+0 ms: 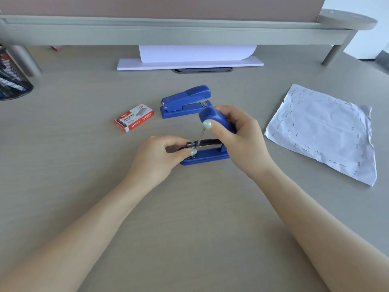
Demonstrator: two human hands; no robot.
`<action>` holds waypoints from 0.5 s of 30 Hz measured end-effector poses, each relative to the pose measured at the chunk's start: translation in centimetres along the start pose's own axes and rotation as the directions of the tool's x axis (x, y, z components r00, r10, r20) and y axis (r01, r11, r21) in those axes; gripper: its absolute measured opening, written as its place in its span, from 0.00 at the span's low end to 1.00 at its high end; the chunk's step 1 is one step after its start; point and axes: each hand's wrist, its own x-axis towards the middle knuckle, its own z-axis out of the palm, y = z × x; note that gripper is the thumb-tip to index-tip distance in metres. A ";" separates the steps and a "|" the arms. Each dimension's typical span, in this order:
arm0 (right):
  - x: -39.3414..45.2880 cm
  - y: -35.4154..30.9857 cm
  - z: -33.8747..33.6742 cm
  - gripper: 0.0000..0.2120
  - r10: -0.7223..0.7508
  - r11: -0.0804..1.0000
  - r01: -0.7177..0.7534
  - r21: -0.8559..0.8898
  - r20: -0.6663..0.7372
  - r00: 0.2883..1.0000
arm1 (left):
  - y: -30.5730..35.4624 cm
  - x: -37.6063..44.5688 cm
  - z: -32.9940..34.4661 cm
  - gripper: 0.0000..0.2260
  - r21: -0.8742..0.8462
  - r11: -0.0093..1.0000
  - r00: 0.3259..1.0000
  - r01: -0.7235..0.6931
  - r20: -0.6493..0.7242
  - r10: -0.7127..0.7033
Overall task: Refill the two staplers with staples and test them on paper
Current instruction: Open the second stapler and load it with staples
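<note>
Steadying the open stapler (205, 153) at mid-frame on the counter (84, 186), the left hand (160, 157) fingers pinch its magazine front while the right hand (235, 131) grips the raised lid; staples should seat flat before closing gently.

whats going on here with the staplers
A person is reloading a blue stapler on the desk. The right hand holds its top cover swung open, while the left hand pinches the front of the exposed metal staple channel. A second blue stapler sits closed behind it, beside a closed staple box. A crumpled sheet of paper, already dotted with staples, lies to the right.
</note>
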 end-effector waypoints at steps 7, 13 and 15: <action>0.4 0.2 -1.5 0.07 0.105 0.969 -0.071 0.236 -0.138 0.985 | 0.0 -0.2 0.1 0.06 0.010 1.000 1.000 0.008 -0.009 -0.008; 0.8 1.3 -3.6 0.15 0.271 0.774 -0.114 0.623 -0.163 0.949 | 0.1 -0.2 0.1 0.04 0.007 1.000 1.000 0.010 -0.005 -0.010; 1.0 1.9 -4.6 0.13 0.326 0.595 -0.102 0.797 -0.124 0.937 | 0.1 -0.2 0.0 0.05 0.003 1.000 1.000 0.014 -0.008 -0.014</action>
